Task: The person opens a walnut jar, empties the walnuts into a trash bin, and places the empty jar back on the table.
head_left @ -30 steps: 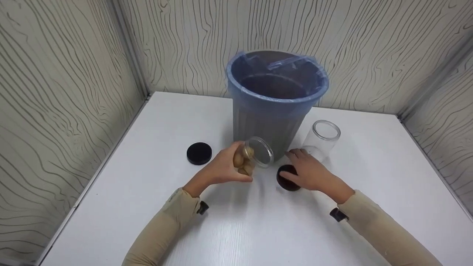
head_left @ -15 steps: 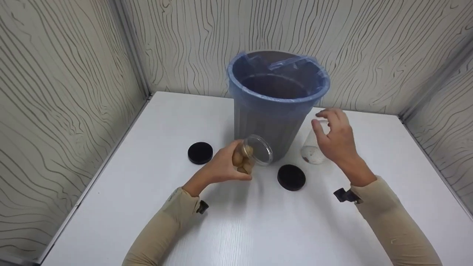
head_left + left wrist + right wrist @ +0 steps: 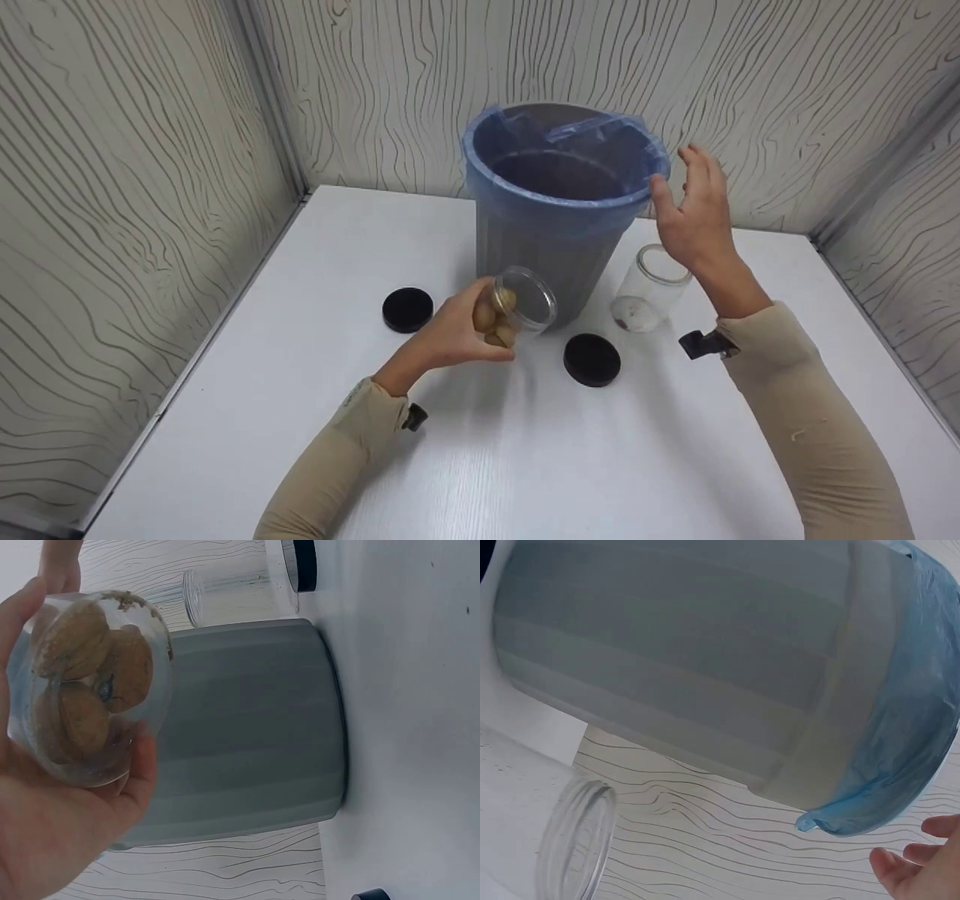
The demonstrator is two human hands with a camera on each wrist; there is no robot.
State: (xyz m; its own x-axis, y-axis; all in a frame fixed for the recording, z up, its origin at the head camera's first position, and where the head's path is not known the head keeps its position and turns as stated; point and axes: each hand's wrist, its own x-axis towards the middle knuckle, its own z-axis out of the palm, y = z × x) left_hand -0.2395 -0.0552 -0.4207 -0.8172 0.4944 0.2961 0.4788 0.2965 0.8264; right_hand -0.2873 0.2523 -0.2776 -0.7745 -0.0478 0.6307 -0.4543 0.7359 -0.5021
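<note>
My left hand (image 3: 450,328) grips a clear jar (image 3: 534,298) in front of the bin, its lidless mouth tilted up and to the right. Several walnuts (image 3: 75,716) sit inside it, and crumbs cling near its base in the left wrist view. Beside the right rim of a grey bin (image 3: 547,262) my right hand (image 3: 699,217) is raised, fingers loosely bent and holding nothing. The bin is lined with a blue bag (image 3: 907,720) folded over its rim. Its bottom is too dark to make out.
A second clear jar (image 3: 651,291) stands lidless right of the bin, with small bits on its bottom. Two black lids lie on the white table (image 3: 480,465): one lid (image 3: 592,361) before the bin, another lid (image 3: 407,310) to the left. Patterned panels stand behind and at the sides.
My right hand has left the black lid, which now lies on the table, and has risen past the second jar to the bin's rim. The left hand and its jar barely moved.
</note>
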